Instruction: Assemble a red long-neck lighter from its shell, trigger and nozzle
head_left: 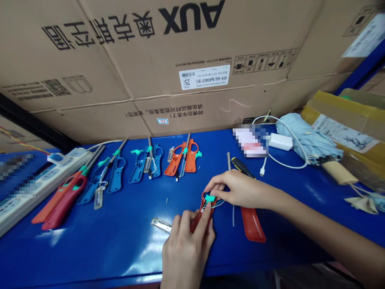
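My left hand (188, 241) grips a red lighter handle shell (196, 222) low over the table, its index finger pressing into the shell. A green trigger (209, 198) sits at the shell's upper end, where the fingertips of my right hand (234, 186) close on it. White wires (219, 204) come out beside the trigger. Left of my left hand a clear fuel tank (161, 224) lies partly covered by the fingers. Under my right forearm is the other red shell half (254, 228). A metal tube (229, 160) and a yellow-black screwdriver (240, 165) lie behind my right hand.
Opened blue lighters (116, 174) and an orange one (189, 158) lie farther back. Two whole red lighters (64, 196) rest by a power strip (39, 182). A tiny screw (167, 200) lies mid-table. A large carton (144, 80) walls the back; a charger (280, 141) and umbrella (306, 136) are right.
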Demonstrator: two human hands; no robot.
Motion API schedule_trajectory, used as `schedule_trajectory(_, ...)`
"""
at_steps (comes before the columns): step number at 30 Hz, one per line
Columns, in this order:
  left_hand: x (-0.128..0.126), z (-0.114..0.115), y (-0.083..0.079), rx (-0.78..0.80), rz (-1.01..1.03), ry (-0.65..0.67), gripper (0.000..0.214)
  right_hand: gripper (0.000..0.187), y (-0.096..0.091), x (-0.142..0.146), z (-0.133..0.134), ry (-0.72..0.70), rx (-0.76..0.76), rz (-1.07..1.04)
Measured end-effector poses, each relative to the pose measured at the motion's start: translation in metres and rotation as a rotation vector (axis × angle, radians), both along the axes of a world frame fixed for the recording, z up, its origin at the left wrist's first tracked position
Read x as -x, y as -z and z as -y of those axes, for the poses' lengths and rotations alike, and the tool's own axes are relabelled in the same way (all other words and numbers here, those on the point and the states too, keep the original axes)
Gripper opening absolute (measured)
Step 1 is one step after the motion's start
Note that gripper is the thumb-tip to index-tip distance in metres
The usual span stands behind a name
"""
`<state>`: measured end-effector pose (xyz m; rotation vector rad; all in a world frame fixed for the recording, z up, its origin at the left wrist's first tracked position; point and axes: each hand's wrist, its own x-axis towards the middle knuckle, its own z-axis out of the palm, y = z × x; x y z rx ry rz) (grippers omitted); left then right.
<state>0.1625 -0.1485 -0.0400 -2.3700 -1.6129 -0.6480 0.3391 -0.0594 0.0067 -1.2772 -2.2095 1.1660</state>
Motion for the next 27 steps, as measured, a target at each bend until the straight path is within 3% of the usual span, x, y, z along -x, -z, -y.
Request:
schedule_trajectory(4,0.001,0.001,0.000,0.003,0.004,0.004,0.038,0.029,-0.003,-0.001,-0.007,-0.078,0.034,0.026)
schedule_trajectory(14,0.000,-0.001,-0.001,-0.020,0.023,0.005,0.037,0.021,-0.002,-0.004,-0.011,-0.146,0.150,-0.144)
schedule_trajectory(17,0.000,-0.001,-0.001,-0.017,0.016,0.006,0.036,0.020,-0.008,-0.003,-0.010,-0.141,0.059,-0.126)
schedule_trajectory(22,0.001,0.000,0.000,0.004,0.002,0.003,0.039,0.015,-0.009,-0.010,-0.016,-0.206,-0.217,0.187)
schedule_trajectory(27,0.001,0.001,0.000,0.009,0.017,0.005,0.040,0.014,-0.007,-0.013,-0.018,-0.331,-0.305,0.290)
